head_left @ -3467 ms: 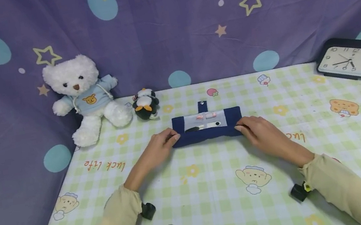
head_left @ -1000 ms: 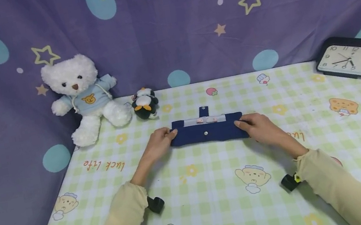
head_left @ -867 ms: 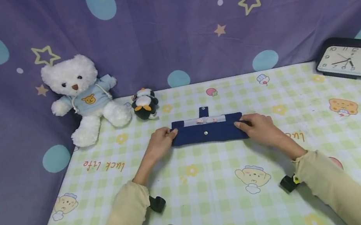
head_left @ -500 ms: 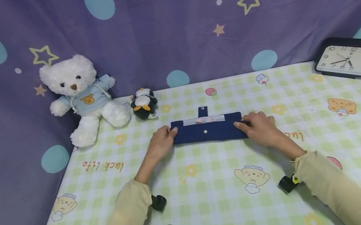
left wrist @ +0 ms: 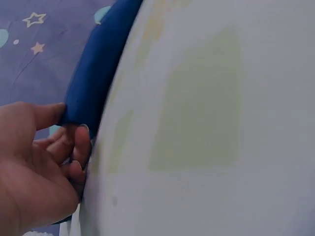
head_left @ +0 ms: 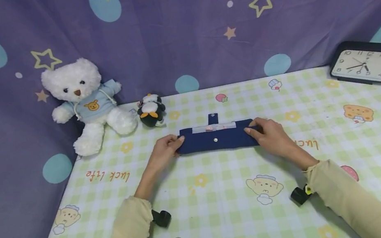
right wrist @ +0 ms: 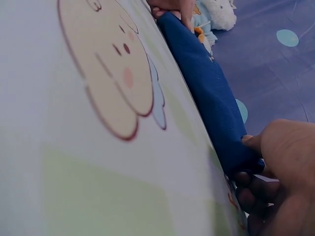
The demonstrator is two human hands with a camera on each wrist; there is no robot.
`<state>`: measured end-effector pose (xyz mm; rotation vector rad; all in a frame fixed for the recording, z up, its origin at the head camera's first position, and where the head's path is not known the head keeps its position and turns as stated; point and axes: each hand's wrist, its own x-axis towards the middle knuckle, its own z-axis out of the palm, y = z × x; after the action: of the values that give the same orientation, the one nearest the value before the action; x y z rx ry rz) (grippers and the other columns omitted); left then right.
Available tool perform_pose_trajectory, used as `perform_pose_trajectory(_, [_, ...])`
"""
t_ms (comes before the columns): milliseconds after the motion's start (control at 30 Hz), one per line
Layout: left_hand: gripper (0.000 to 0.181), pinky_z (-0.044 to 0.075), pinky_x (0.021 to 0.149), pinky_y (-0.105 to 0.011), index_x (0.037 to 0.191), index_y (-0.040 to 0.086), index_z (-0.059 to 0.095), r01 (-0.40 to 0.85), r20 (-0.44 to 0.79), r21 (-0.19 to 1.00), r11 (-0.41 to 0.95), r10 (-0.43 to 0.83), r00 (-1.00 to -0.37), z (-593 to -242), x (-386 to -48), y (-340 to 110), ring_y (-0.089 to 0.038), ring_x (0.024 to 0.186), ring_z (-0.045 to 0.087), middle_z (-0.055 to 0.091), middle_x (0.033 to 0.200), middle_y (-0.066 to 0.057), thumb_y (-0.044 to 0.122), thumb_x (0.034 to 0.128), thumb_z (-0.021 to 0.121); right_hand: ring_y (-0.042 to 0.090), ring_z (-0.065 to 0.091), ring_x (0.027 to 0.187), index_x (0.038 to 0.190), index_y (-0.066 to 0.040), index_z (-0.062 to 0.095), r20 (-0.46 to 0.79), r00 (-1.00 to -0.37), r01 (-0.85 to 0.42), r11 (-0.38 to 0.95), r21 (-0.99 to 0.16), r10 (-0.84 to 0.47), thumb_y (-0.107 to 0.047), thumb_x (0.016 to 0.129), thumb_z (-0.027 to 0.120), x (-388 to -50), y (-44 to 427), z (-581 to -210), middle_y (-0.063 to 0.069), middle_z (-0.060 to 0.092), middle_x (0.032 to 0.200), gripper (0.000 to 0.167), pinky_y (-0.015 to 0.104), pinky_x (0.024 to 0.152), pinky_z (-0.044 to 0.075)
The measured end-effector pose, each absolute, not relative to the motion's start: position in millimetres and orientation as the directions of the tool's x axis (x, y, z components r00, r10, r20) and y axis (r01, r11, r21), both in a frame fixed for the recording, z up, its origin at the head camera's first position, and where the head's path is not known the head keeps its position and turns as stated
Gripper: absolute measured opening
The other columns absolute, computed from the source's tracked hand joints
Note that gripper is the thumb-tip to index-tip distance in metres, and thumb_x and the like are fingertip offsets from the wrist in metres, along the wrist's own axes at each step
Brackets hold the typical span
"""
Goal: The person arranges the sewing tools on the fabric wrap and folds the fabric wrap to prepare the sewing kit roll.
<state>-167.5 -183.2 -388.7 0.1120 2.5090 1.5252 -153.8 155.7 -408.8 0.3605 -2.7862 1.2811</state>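
A navy fabric roll-up pouch [head_left: 202, 143] lies on the table, its near part folded over toward the back. A silver snap [head_left: 215, 140] shows on the fold. Behind it a strip of grey lining [head_left: 199, 129] is visible, with small pinkish items [head_left: 209, 128] partly covered. The strap [head_left: 213, 118] with its own snap sticks out at the far side. My left hand [head_left: 162, 153] pinches the pouch's left end between thumb and fingers. At the opposite end my right hand [head_left: 272, 137] grips the folded edge, thumb on top, as the right wrist view also shows.
A white teddy bear [head_left: 89, 110] sits at the back left beside a small penguin toy [head_left: 151, 110]. A black-framed clock [head_left: 368, 62] stands at the back right. The checked tablecloth [head_left: 224, 213] covers the table, and a purple curtain [head_left: 162, 36] hangs behind.
Since the earliest frame the pouch's near part has been folded backward, covering the dark-handled tool and most of the lining and exposing the snap. During the last second both hands have barely shifted.
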Motion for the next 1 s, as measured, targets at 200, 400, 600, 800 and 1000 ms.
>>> perform_pose_trajectory(200, [0.028, 0.045, 0.069, -0.033, 0.097, 0.004, 0.055, 0.031, -0.086, 0.844, 0.535, 0.193, -0.977, -390.1, -166.0, -180.3, -0.020, 0.068, 0.055, 0.047, 0.069, -0.001, 0.029, 0.1091, 0.055, 0.020, 0.046, 0.058, 0.098, -0.002, 0.068, 0.171, -0.967, -0.252, 0.635, -0.730, -0.187, -0.021, 0.108, 0.060, -155.9, 156.2, -410.9, 0.002, 0.050, 0.064, 0.022, 0.037, 0.061, 0.039])
perform_pose_trajectory(400, [0.030, 0.038, 0.062, -0.034, 0.097, 0.004, 0.057, 0.018, -0.115, 0.804, 0.594, 0.185, -0.976, -388.0, -167.4, -177.3, -0.019, 0.062, 0.049, 0.051, 0.070, -0.003, 0.031, 0.1100, 0.053, 0.019, 0.047, 0.056, 0.099, -0.002, 0.068, 0.198, -0.963, -0.271, 0.644, -0.716, -0.185, -0.020, 0.107, 0.060, -158.1, 156.4, -413.7, 0.002, 0.051, 0.063, 0.021, 0.036, 0.059, 0.039])
perform_pose_trajectory(600, [0.032, 0.040, 0.061, -0.033, 0.093, 0.004, 0.058, -0.025, -0.167, 0.794, 0.607, 0.178, -0.970, -385.6, -168.9, -177.8, -0.020, 0.064, 0.053, 0.056, 0.074, -0.005, 0.031, 0.1099, 0.053, 0.019, 0.047, 0.056, 0.098, -0.002, 0.068, 0.201, -0.964, -0.267, 0.639, -0.721, -0.176, -0.020, 0.107, 0.061, -158.0, 154.8, -413.8, 0.002, 0.051, 0.063, 0.021, 0.037, 0.058, 0.039])
perform_pose_trajectory(800, [0.031, 0.041, 0.061, -0.033, 0.093, 0.004, 0.060, -0.046, -0.171, 0.815, 0.578, 0.164, -0.971, -387.8, -169.6, -178.5, -0.019, 0.064, 0.055, 0.057, 0.074, -0.004, 0.030, 0.1089, 0.056, 0.022, 0.048, 0.062, 0.097, -0.001, 0.069, 0.254, -0.952, -0.304, 0.635, -0.710, -0.172, -0.017, 0.105, 0.064, -158.8, 153.9, -413.9, 0.004, 0.053, 0.067, 0.018, 0.039, 0.063, 0.039])
perform_pose_trajectory(1000, [0.029, 0.040, 0.060, -0.032, 0.092, 0.004, 0.061, -0.063, -0.167, 0.825, 0.562, 0.136, -0.977, -387.0, -168.2, -176.4, -0.019, 0.062, 0.053, 0.055, 0.070, -0.003, 0.028, 0.1076, 0.058, 0.024, 0.050, 0.070, 0.100, 0.002, 0.071, 0.268, -0.943, -0.331, 0.653, -0.681, -0.198, -0.012, 0.103, 0.065, -160.1, 152.6, -409.2, 0.008, 0.058, 0.077, 0.015, 0.040, 0.068, 0.040])
